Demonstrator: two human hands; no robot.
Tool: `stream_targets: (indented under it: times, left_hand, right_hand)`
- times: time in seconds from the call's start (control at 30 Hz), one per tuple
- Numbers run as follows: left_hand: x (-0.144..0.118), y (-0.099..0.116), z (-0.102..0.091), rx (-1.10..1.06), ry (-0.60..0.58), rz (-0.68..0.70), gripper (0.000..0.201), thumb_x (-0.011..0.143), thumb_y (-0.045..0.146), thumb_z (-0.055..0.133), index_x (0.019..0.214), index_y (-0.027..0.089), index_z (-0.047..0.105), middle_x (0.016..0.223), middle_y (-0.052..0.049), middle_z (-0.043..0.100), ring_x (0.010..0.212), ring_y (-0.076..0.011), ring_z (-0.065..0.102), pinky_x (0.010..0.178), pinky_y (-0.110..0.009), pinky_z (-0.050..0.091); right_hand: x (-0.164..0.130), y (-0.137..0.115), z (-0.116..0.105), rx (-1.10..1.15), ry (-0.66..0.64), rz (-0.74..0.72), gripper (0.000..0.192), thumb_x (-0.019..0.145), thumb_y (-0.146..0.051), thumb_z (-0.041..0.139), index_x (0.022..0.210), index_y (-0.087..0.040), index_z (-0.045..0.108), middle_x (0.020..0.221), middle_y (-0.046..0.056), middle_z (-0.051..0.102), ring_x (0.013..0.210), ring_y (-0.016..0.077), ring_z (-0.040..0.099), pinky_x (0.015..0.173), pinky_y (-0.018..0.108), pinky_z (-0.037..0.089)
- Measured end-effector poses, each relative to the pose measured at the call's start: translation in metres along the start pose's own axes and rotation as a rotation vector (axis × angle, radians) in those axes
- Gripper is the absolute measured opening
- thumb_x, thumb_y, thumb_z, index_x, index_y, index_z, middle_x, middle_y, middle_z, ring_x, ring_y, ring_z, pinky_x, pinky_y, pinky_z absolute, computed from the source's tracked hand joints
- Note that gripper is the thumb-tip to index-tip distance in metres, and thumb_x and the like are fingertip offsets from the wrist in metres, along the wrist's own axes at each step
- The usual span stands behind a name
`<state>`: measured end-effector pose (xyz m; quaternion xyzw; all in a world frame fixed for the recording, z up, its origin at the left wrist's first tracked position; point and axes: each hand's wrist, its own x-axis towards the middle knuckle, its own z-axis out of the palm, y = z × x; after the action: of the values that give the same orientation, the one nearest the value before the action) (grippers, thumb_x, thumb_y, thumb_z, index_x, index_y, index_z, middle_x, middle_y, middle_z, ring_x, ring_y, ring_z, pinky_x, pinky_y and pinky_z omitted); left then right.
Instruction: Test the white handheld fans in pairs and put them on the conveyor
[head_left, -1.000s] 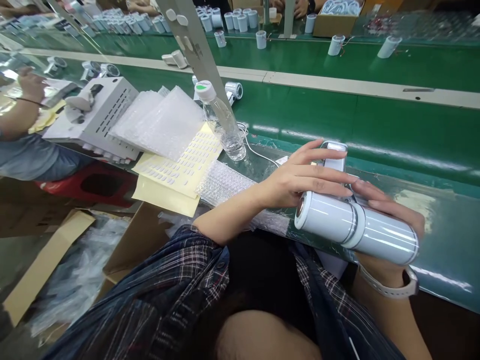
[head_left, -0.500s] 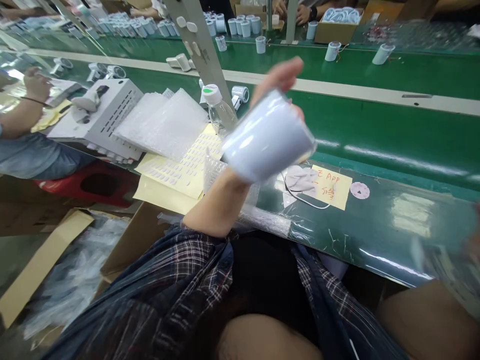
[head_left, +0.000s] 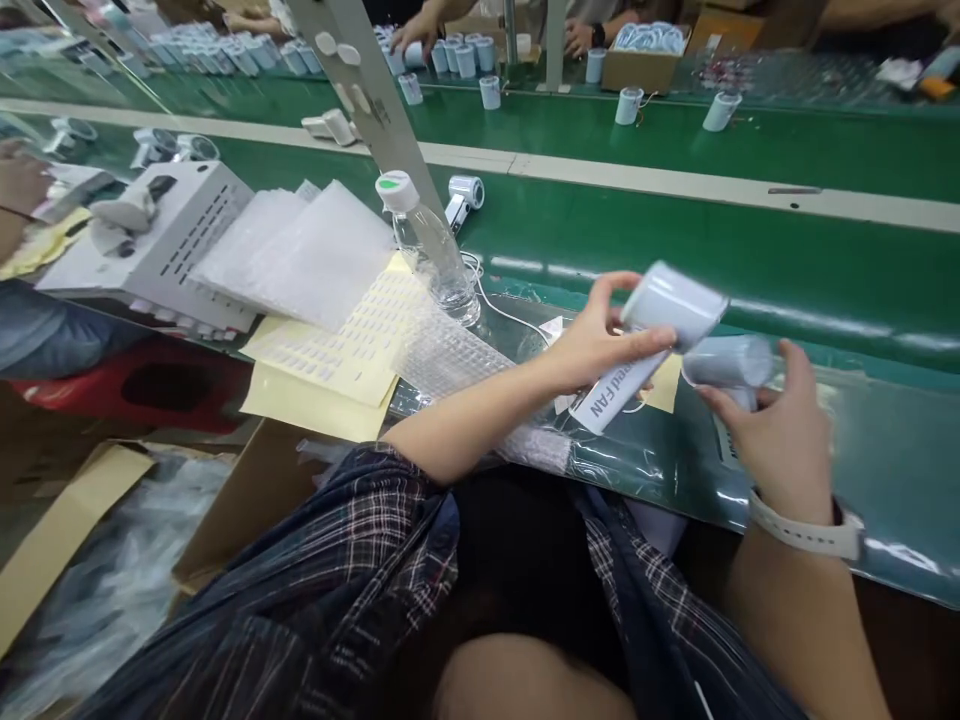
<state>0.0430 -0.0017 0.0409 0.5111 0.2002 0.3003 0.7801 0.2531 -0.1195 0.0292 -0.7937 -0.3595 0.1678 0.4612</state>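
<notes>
My left hand [head_left: 596, 345] is closed around a pale blue handheld fan [head_left: 679, 300], its round head pointing up and right. Lettering ending in "FAN" runs along its handle, which slants down to the left below my fingers. Close by on the right, my right hand [head_left: 787, 435] grips a second handheld fan [head_left: 724, 362], slightly blurred, with its head toward the first one. The two heads nearly meet; whether they touch I cannot tell. Both are held above the near worktop, and a yellow note [head_left: 664, 385] is partly hidden behind them.
A clear bottle [head_left: 435, 250] stands left of my hands, beside a bubble-wrap sheet [head_left: 450, 350] and yellow sticker sheets [head_left: 337, 340]. Another handheld fan [head_left: 465, 195] lies by the metal post [head_left: 375, 90]. Across the green belt [head_left: 675, 215] are several pale cylinders and co-workers' hands.
My left hand has come down and right with its fan, whose lettered handle now shows. My right hand has moved in from the right edge with the second fan. The view has shifted slightly.
</notes>
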Motion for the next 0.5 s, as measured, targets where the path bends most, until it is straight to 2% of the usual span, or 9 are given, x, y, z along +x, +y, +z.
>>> stream_targets:
  times: [0.07, 0.1, 0.17, 0.23, 0.3, 0.37, 0.4, 0.47, 0.5]
  left_hand:
    - [0.009, -0.023, 0.007, -0.003, 0.027, -0.082, 0.087, 0.079, 0.069, 0.086, 0.137, 0.029, 0.033, 0.092, 0.001, 0.066, 0.059, -0.0152, 0.069, 0.061, -0.033, 0.059]
    - [0.012, -0.032, 0.009, 0.018, 0.037, -0.111, 0.085, 0.081, 0.072, 0.083, 0.134, 0.029, 0.034, 0.091, 0.001, 0.067, 0.059, -0.0153, 0.069, 0.061, -0.033, 0.058]
    - [0.015, -0.04, 0.012, 0.09, 0.075, -0.121, 0.084, 0.081, 0.074, 0.081, 0.133, 0.027, 0.036, 0.091, -0.001, 0.068, 0.065, -0.0156, 0.069, 0.063, -0.032, 0.056]
    - [0.016, -0.039, 0.013, 0.154, 0.111, -0.067, 0.086, 0.08, 0.071, 0.084, 0.136, 0.025, 0.039, 0.093, -0.002, 0.069, 0.075, -0.0166, 0.069, 0.07, -0.032, 0.056]
    - [0.015, -0.033, 0.015, 0.17, 0.105, 0.03, 0.09, 0.079, 0.071, 0.085, 0.142, 0.024, 0.042, 0.101, -0.005, 0.071, 0.09, -0.0196, 0.071, 0.08, -0.033, 0.058]
    - [0.015, -0.025, 0.018, 0.166, 0.028, 0.12, 0.089, 0.081, 0.075, 0.081, 0.145, 0.024, 0.047, 0.118, -0.01, 0.071, 0.11, -0.0246, 0.071, 0.091, -0.035, 0.058]
    - [0.015, -0.021, 0.019, 0.193, -0.048, 0.15, 0.085, 0.084, 0.076, 0.077, 0.145, 0.024, 0.05, 0.127, -0.011, 0.07, 0.122, -0.0278, 0.068, 0.096, -0.037, 0.058]
    - [0.013, -0.011, 0.019, 0.328, -0.184, 0.201, 0.07, 0.089, 0.074, 0.073, 0.14, 0.026, 0.061, 0.143, -0.012, 0.066, 0.147, -0.0337, 0.054, 0.106, -0.043, 0.055]
    - [0.011, -0.004, 0.019, 0.421, -0.195, 0.237, 0.062, 0.09, 0.071, 0.072, 0.134, 0.028, 0.067, 0.148, -0.01, 0.063, 0.156, -0.0356, 0.045, 0.111, -0.046, 0.053]
  right_hand:
    - [0.004, 0.015, 0.01, -0.159, -0.014, 0.023, 0.088, 0.052, -0.043, 0.103, 0.13, -0.021, 0.069, 0.066, -0.001, 0.057, 0.105, 0.0488, 0.068, 0.104, 0.084, 0.039]
    - [0.004, 0.021, 0.012, -0.183, -0.027, -0.007, 0.086, 0.055, -0.043, 0.101, 0.131, -0.021, 0.068, 0.07, 0.001, 0.06, 0.11, 0.05, 0.066, 0.106, 0.087, 0.035]
    - [-0.002, 0.025, 0.012, -0.144, -0.029, -0.138, 0.072, 0.065, -0.04, 0.095, 0.13, -0.021, 0.069, 0.1, 0.013, 0.072, 0.129, 0.0501, 0.058, 0.116, 0.086, 0.026]
    - [-0.013, 0.019, 0.012, -0.102, 0.013, -0.275, 0.06, 0.076, -0.039, 0.087, 0.131, -0.021, 0.069, 0.137, 0.019, 0.066, 0.147, 0.046, 0.045, 0.126, 0.08, 0.02]
    - [-0.025, 0.009, 0.014, 0.019, -0.006, -0.314, 0.059, 0.082, -0.042, 0.084, 0.134, -0.024, 0.067, 0.148, 0.016, 0.061, 0.148, 0.0397, 0.046, 0.129, 0.073, 0.027]
    - [-0.033, 0.001, 0.021, 0.303, -0.185, -0.253, 0.07, 0.077, -0.052, 0.089, 0.137, -0.026, 0.064, 0.14, 0.013, 0.066, 0.136, 0.0349, 0.06, 0.121, 0.065, 0.045]
    - [-0.035, -0.001, 0.025, 0.456, -0.296, -0.207, 0.076, 0.072, -0.057, 0.092, 0.136, -0.026, 0.065, 0.135, 0.011, 0.07, 0.128, 0.0328, 0.065, 0.115, 0.06, 0.053]
    - [-0.034, -0.002, 0.033, 0.616, -0.432, -0.132, 0.077, 0.063, -0.056, 0.099, 0.127, -0.026, 0.068, 0.125, 0.007, 0.073, 0.122, 0.0294, 0.069, 0.108, 0.052, 0.059]
    - [-0.033, 0.0, 0.034, 0.626, -0.423, -0.099, 0.071, 0.061, -0.051, 0.101, 0.121, -0.026, 0.071, 0.123, 0.005, 0.074, 0.122, 0.0278, 0.069, 0.107, 0.048, 0.06]
